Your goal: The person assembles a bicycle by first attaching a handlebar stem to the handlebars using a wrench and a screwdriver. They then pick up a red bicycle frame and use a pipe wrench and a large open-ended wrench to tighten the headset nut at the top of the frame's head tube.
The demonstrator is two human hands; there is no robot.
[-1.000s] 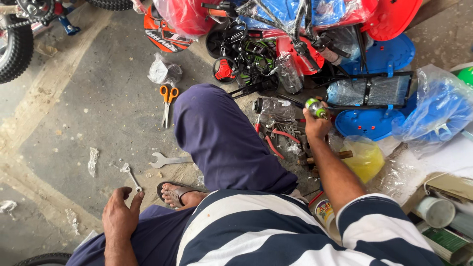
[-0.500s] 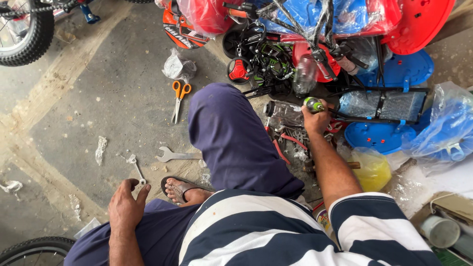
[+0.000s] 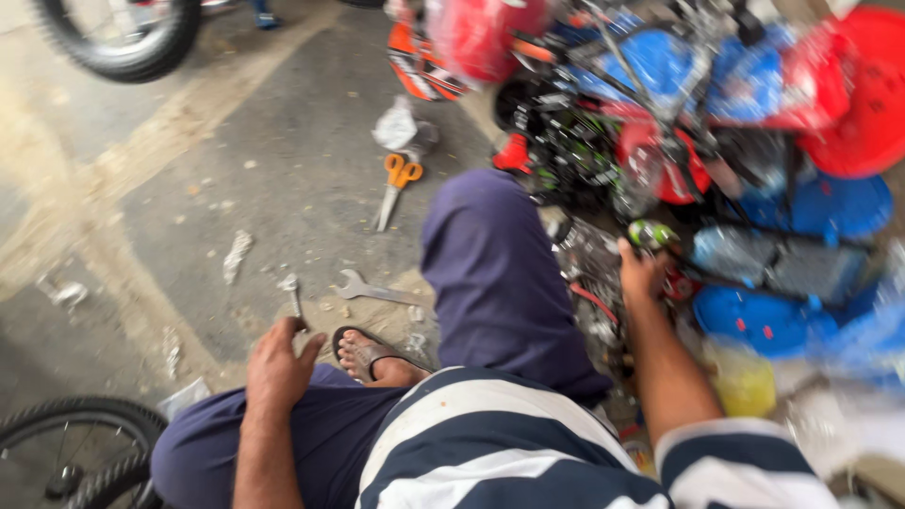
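Seated person, head view looking down, frame motion-blurred toward the right. Right hand [image 3: 643, 273] reaches forward into a heap of small red and blue toy vehicles [image 3: 716, 123]; its fingers are clamped around a small green-and-white object [image 3: 650, 233], which sticks out just above the knuckles (kind not resolvable through the blur). That object sits at the near edge of the heap, just beside a clear plastic bottle [image 3: 745, 254] lying on its side and above a blue plastic panel [image 3: 764, 320]. Left hand [image 3: 275, 363] rests on the left thigh of the dark blue trousers [image 3: 490, 283], fingers loosely curled together and holding nothing visible; the fingertips lie just below a small metal tool [image 3: 294, 292] on the concrete floor [image 3: 189, 188], contact cannot be told. An open-ended wrench [image 3: 372, 287] lies on the floor near that tool, between the left hand and the raised knee. Orange-handled scissors [image 3: 396, 184] lie farther out, well apart from both hands. A sandalled foot [image 3: 368, 356] shows between the thighs. Bicycle tyres at upper left [image 3: 123, 42] and lower left [image 3: 75, 443].
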